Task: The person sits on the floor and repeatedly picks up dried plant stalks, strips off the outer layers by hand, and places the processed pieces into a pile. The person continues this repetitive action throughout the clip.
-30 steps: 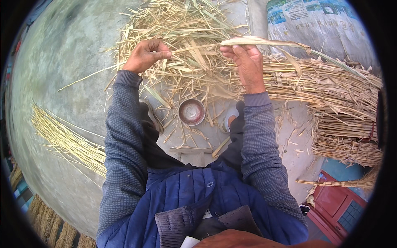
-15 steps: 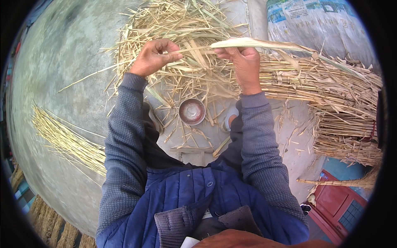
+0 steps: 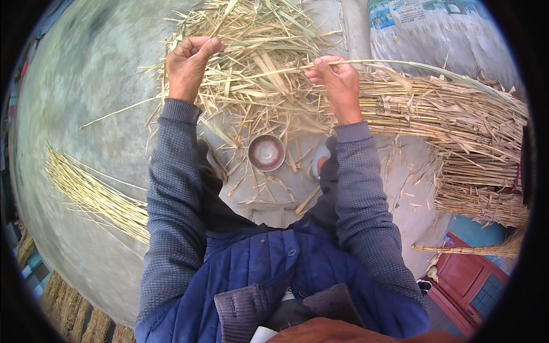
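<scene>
Above a pile of straw (image 3: 280, 40), our right hand (image 3: 337, 86) pinches a long, thin stalk (image 3: 389, 61) between its fingers; our left hand (image 3: 189, 63) pinches a leaf strip (image 3: 221, 24). We seem to be stripping leaves; the next move probably calls for dropping the strip. Both stalk ends are hard to trace.
</scene>
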The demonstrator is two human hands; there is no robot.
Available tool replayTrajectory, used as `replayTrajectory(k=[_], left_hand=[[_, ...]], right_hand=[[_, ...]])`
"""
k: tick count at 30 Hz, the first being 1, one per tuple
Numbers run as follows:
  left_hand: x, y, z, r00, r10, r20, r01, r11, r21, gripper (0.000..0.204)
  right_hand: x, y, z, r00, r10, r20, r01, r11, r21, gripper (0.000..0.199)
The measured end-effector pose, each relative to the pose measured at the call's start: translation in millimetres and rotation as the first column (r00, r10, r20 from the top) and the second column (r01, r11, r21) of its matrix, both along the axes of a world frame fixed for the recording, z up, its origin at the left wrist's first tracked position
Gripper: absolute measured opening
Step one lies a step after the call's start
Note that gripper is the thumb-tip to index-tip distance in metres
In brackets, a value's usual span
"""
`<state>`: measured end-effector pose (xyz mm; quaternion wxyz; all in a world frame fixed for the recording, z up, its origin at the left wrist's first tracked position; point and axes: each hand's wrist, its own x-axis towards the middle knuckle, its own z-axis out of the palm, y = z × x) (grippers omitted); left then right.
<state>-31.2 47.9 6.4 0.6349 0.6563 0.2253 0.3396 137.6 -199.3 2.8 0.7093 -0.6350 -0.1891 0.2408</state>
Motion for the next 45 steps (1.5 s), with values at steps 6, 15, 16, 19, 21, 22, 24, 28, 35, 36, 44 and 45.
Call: replayTrajectory(k=[6, 15, 16, 19, 21, 22, 24, 28, 35, 36, 44, 45], left_hand=[[6.0, -7.5, -20.0, 0.958, 0.209, -0.199, 0.065, 0.514, 0.855, 0.023], [19.3, -30.7, -23.6, 0.888, -0.217, -0.405, 0.399, 0.801, 0.446, 0.026], [16.6, -23.5, -23.4, 0.874, -0.211, -0.437, 0.414, 0.794, 0.445, 0.027], [9.1, -11.5, -22.3, 0.858, -0.205, -0.471, 0.437, 0.773, 0.459, 0.030], [8.9, -13.8, -21.4, 0.849, -0.245, -0.468, 0.458, 0.783, 0.421, 0.031], [10.6, -18.2, -20.9, 0.841, -0.282, -0.461, 0.472, 0.799, 0.373, 0.031], [15.7, -29.0, -19.5, 0.837, -0.330, -0.436, 0.479, 0.828, 0.292, 0.031], [24.6, -43.4, -18.6, 0.852, -0.335, -0.403, 0.445, 0.868, 0.220, 0.025], [24.3, -40.2, -19.7, 0.890, -0.378, -0.256, 0.383, 0.923, -0.031, 0.020], [22.3, -36.7, -18.7, 0.893, -0.401, -0.206, 0.377, 0.915, -0.145, 0.017], [-0.4, 17.9, -22.1, 0.850, 0.151, -0.504, 0.142, 0.856, 0.497, 0.022], [-0.7, 12.7, -24.7, 0.741, 0.317, -0.592, 0.279, 0.657, 0.700, 0.023]], right_hand=[[-11.1, 9.6, -8.9, 0.987, 0.147, -0.065, -0.141, 0.986, 0.090, 0.026], [-14.5, 13.0, 0.6, 0.978, 0.120, -0.173, -0.119, 0.993, 0.020, 0.030], [-12.3, 10.6, 1.8, 0.980, 0.070, -0.188, -0.070, 0.998, 0.009, 0.031], [-9.3, 7.7, 1.8, 0.992, 0.016, -0.127, -0.013, 1.000, 0.023, 0.032], [-11.5, 8.4, -0.5, 0.984, 0.047, -0.170, -0.036, 0.997, 0.064, 0.028], [-13.5, 9.8, -1.8, 0.983, 0.059, -0.173, -0.045, 0.995, 0.084, 0.026], [-17.0, 12.3, -2.8, 0.981, 0.089, -0.173, -0.070, 0.991, 0.113, 0.024], [-21.4, 12.6, 1.2, 0.980, 0.124, -0.155, -0.105, 0.986, 0.128, 0.022], [-20.8, 12.7, 1.7, 0.980, 0.162, -0.113, -0.154, 0.985, 0.082, 0.023], [-20.8, 11.7, 0.0, 0.983, 0.131, -0.129, -0.124, 0.990, 0.060, 0.023], [-10.7, 3.4, -4.9, 0.984, 0.102, -0.148, -0.100, 0.995, 0.023, 0.025], [-13.6, 5.4, -5.2, 0.980, 0.122, -0.157, -0.119, 0.992, 0.033, 0.026]])
